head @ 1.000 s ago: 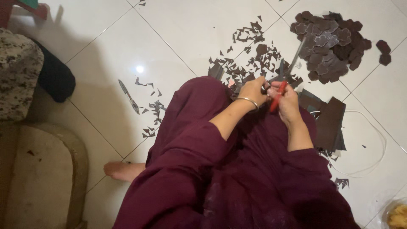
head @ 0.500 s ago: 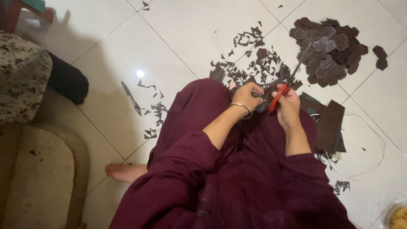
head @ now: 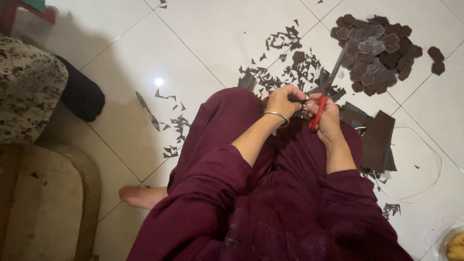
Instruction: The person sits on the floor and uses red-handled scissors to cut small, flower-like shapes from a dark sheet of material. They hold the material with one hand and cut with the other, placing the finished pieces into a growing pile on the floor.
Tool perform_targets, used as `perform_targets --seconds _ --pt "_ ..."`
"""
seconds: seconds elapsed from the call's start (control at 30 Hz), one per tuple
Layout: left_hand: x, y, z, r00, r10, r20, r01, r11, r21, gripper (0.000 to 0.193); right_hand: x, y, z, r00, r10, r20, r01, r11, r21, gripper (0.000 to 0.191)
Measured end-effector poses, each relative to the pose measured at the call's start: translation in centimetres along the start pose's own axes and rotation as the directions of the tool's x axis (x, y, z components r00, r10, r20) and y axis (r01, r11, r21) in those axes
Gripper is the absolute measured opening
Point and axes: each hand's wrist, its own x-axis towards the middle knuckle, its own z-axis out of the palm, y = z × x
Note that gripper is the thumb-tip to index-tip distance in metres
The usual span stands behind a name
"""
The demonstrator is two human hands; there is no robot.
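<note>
The person sits on the white tiled floor (head: pixel 203 43) in maroon clothing. The right hand (head: pixel 325 113) holds red-handled scissors (head: pixel 323 99), blades pointing away. The left hand (head: pixel 284 100), bangle at the wrist, pinches a small dark piece just beside the blades. Dark offcuts (head: pixel 282 67) litter the tiles. A pile of cut brown shapes (head: pixel 374 50) lies beyond; flat brown sheets (head: pixel 377 140) lie to the right.

A white cord (head: pixel 425 159) loops on the floor tiles (head: pixel 203 34) beside a cushion (head: pixel 29 89).

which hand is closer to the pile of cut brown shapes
Right. The right hand, holding the scissors, sits just below the pile; the left hand is farther left.
</note>
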Motion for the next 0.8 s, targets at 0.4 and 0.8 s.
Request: perform_targets --seconds 0.4,0.8 --pt "1.3 -1.1 0.9 0.989 -0.149 -0.025 0.145 0.984 -0.1 0.03 0.1 -0.2 -0.6 0.995 0.015 -0.097 -0.01 0.999 0.046 0.026" --pt "1.5 -2.4 1.0 0.997 -0.075 -0.019 0.075 0.996 -0.044 0.027 -0.1 0.1 -0.7 0.998 0.043 -0.041 -0.044 0.999 -0.009 0.039"
